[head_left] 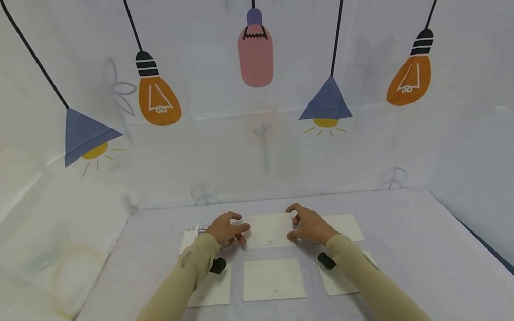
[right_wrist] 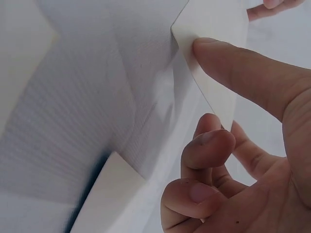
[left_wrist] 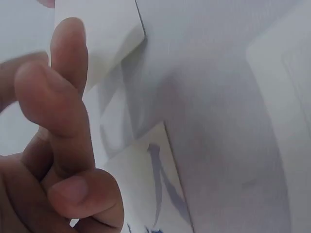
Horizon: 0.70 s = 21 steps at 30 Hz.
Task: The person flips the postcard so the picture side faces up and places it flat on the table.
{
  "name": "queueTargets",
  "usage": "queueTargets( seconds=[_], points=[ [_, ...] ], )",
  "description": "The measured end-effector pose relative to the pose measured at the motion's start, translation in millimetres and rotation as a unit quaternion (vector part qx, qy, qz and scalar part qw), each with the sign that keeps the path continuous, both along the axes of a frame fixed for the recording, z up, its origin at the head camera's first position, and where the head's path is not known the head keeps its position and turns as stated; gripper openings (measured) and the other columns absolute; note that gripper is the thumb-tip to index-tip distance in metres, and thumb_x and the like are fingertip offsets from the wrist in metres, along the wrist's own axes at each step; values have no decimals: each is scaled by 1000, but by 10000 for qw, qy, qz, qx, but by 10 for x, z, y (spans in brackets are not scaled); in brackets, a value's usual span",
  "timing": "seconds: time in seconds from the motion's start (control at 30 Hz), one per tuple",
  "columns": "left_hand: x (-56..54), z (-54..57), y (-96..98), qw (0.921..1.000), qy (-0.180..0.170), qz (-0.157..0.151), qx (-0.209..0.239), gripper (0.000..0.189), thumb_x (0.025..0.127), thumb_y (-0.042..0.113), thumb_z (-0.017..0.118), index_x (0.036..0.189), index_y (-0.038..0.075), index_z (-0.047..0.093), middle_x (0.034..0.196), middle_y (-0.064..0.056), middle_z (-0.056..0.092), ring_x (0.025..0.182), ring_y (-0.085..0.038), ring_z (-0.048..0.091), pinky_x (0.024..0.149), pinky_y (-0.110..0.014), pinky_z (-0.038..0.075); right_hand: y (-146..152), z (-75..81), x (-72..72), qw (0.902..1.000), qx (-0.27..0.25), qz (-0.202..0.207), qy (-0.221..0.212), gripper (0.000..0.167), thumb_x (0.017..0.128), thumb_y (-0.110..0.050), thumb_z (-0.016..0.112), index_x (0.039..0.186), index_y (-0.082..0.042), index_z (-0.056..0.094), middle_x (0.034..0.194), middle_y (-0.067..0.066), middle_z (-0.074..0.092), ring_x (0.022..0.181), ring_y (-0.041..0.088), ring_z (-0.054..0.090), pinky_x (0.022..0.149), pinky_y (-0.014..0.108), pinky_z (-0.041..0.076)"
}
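Observation:
In the head view, a blank cream card (head_left: 268, 231) is held between both hands, at the middle of the far row. My left hand (head_left: 227, 229) grips its left side, thumb and index finger at the edge; the same card (left_wrist: 104, 26) shows behind those fingers in the left wrist view. At the opposite side, my right hand (head_left: 311, 225) pinches the edge. The right wrist view shows the right thumb (right_wrist: 228, 60) lying along the face of the card, with fingers at its corner. Raised at a tilt, the card casts a shadow on the cloth below.
Left in the far row lies a card with printed marks (head_left: 192, 236), partly behind the left hand. A plain card (head_left: 344, 226) is at the right. Nearer are a left card (head_left: 216, 291), middle card (head_left: 273, 280) and right card (head_left: 338, 282). Lamp-patterned cloth (head_left: 219, 154) hangs behind the table.

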<state>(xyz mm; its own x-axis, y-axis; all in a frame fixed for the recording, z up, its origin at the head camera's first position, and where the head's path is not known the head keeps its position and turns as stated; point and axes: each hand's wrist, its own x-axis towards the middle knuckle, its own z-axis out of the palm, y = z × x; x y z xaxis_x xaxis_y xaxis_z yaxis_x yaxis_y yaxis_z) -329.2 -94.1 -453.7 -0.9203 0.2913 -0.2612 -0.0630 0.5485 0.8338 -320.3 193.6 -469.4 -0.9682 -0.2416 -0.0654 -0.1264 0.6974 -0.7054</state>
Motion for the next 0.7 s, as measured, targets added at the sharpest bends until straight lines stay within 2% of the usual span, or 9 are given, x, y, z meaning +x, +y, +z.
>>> queueTargets(
  seconds=[0.17,0.3,0.5,0.63,0.7],
  points=[
    [42,15,52,10000,32,19,14,56,101,23,63,145,-6,45,74,-7,75,53,-14,60,59,-25,42,-8,-5,12,10000,54,-68,42,71,79,-14,89,138,-16,50,102,4,57,75,21,55,65,34,47],
    [46,-12,64,9999,65,140,-51,50,100,19,62,142,-4,47,76,-6,75,52,-15,63,63,-24,43,-23,1,31,9998,143,-60,96,70,80,-16,88,138,-18,49,101,2,58,76,19,55,68,34,47],
    [27,-47,45,9993,-14,343,178,44,99,16,64,138,1,52,79,-6,76,52,-16,64,47,-23,33,-4,52,72,10000,4,-27,72,71,85,-21,84,145,-19,47,100,2,61,71,19,56,67,34,47],
    [20,-71,42,9995,43,296,136,42,100,18,64,137,2,52,79,-5,76,52,-16,64,48,-23,35,25,68,91,9996,-81,-236,-113,69,89,-28,81,148,-18,48,99,1,63,74,20,57,62,34,49],
    [25,-73,49,9995,78,276,111,41,100,19,63,136,3,53,78,-4,76,52,-16,64,49,-24,37,36,70,102,9989,-166,-379,-227,66,90,-31,79,147,-15,50,101,0,66,80,19,60,65,35,50]
  ],
)
